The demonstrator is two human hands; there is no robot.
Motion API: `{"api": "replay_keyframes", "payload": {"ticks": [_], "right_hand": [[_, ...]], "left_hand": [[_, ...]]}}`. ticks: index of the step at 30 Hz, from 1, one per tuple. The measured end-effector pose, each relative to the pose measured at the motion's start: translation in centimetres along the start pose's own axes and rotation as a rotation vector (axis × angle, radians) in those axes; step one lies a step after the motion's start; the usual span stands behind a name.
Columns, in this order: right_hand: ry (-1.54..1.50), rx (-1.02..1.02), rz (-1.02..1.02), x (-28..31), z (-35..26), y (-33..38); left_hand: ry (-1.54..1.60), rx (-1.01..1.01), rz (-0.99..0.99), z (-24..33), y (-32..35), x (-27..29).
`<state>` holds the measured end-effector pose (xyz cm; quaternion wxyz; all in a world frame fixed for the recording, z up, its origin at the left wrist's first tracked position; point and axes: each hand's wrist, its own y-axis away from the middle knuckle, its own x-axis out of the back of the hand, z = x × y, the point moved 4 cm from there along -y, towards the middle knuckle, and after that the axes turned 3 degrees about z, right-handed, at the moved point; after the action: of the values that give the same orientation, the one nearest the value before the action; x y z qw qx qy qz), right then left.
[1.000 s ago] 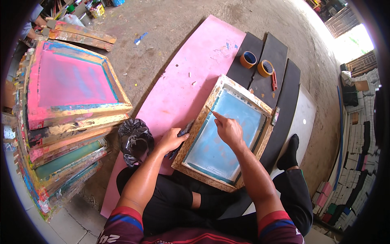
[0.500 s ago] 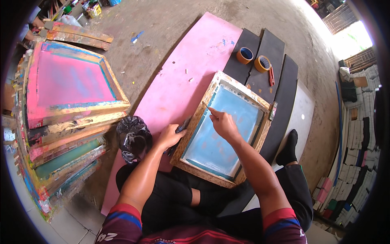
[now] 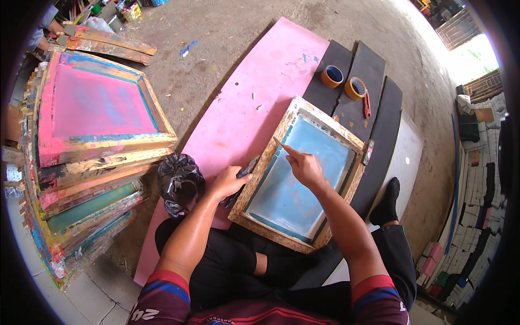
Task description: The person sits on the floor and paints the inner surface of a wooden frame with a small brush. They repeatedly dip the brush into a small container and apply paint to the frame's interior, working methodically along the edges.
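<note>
The wooden screen frame (image 3: 265, 162) lies tilted across the picture, directly under the right hand (image 3: 306, 167) and just beside the left hand (image 3: 228, 181). Its pale blue mesh (image 3: 287, 189) spreads below the right hand's knuckles. The right index finger is stretched out to the inner edge of the left rail while the other fingers curl in; a thin brownish sliver shows at the fingertip, but I cannot tell whether it is pinched. The left hand is closed around a dark crumpled piece (image 3: 251, 165), its thumb toward the rail.

To work this edge well, I would keep the fingertip close along the wood, press lightly where it meets the mesh, and steady the rail with the left hand.

Just left of the left hand stands a black plastic bag (image 3: 181, 187), its mouth open; what is inside is too dark to make out. Far beyond the left hand, up and to the left, a paint-smeared tub (image 3: 130, 11) is too small to read for contents. Past the right hand, up and to its right, sit two tape rolls (image 3: 355, 88) near a red cutter (image 3: 366, 104).
</note>
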<state>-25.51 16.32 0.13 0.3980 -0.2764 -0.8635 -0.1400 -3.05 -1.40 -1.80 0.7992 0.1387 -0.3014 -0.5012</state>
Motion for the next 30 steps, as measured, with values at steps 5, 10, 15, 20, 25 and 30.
{"api": "replay_keyframes", "payload": {"ticks": [5,10,15,20,25,30], "right_hand": [[-0.121,-0.069,-0.002,1.1,0.0,-0.3],[-0.254,-0.071,0.000,0.1,0.3,-1.6],[-0.865,-0.850,-0.384,2.2,-1.9,-2.4],[-0.020,-0.169,0.009,2.0,-2.8,-0.1],[0.074,-0.258,0.001,2.4,-4.7,1.4],[0.132,-0.281,-0.015,2.5,-5.7,1.2]], "left_hand": [[0.002,-0.022,-0.010,-0.1,-0.4,-0.4],[0.031,-0.044,-0.013,-1.0,-0.6,-0.3],[-0.024,-0.008,-0.051,-0.1,-0.3,0.2],[0.009,-0.021,-0.054,-0.5,-0.5,-0.1],[-0.010,-0.018,-0.030,0.3,0.0,0.2],[-0.069,-0.006,-0.042,0.3,-0.1,0.3]]}}
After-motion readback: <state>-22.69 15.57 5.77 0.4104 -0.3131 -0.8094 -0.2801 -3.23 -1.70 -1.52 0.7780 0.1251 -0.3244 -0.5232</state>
